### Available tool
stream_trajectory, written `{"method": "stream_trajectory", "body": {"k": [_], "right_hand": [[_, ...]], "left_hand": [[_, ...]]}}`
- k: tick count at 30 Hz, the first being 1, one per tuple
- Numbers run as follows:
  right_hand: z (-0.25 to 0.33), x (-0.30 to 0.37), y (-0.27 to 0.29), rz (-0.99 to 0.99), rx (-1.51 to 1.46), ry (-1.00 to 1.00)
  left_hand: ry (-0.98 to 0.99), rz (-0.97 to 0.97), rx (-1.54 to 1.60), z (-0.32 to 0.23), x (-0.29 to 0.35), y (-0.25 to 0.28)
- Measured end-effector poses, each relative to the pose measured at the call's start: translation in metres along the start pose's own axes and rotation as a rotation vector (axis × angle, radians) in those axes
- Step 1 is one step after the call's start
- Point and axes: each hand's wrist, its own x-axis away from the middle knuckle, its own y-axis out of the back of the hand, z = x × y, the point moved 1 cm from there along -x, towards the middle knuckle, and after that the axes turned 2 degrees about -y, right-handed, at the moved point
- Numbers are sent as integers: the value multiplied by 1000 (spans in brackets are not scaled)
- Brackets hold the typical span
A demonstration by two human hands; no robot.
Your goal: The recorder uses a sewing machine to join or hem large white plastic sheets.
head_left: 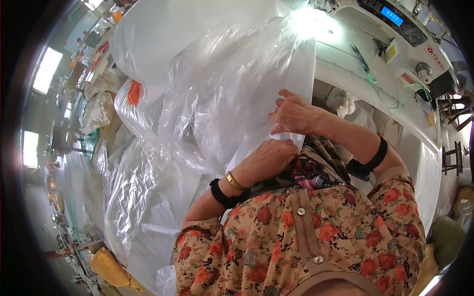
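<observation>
Left of the white sewing machine (414,55), clear plastic sheeting (217,93) lies crumpled, I judge light, soft and slippery, best held at its near edge, where the left hand (279,154) curls, pinching or not I cannot tell, while the right hand (294,116) rests with fingers apart.

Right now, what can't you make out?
Head view:
Left hand: fingertips and grip, hidden by its own curl.
Sewing machine: needle area washed out by lamp glare; needle end partly cut off by upper edge.
Bed ruler: markings too small.
</observation>
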Motion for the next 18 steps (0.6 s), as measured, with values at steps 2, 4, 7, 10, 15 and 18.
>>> {"method": "stream_trajectory", "body": {"k": [2, 4, 7, 10, 15, 18], "right_hand": [[-3, 6, -8, 147, -27, -56], [1, 11, -4, 297, -54, -102], [6, 27, 17, -48, -131, -13], [13, 41, 54, -444, -345, 1], [8, 66, 78, -717, -341, 77], [11, 68, 81, -744, -318, 64]], "left_hand": [[25, -5, -18, -3, 4, 12], [101, -169, -34, 0, 14, 25], [272, -476, 28, 24, 34, 48], [448, -363, 357, 68, 54, 41], [365, -472, 172, 70, 55, 30], [425, -430, 283, 66, 46, 34]]}}
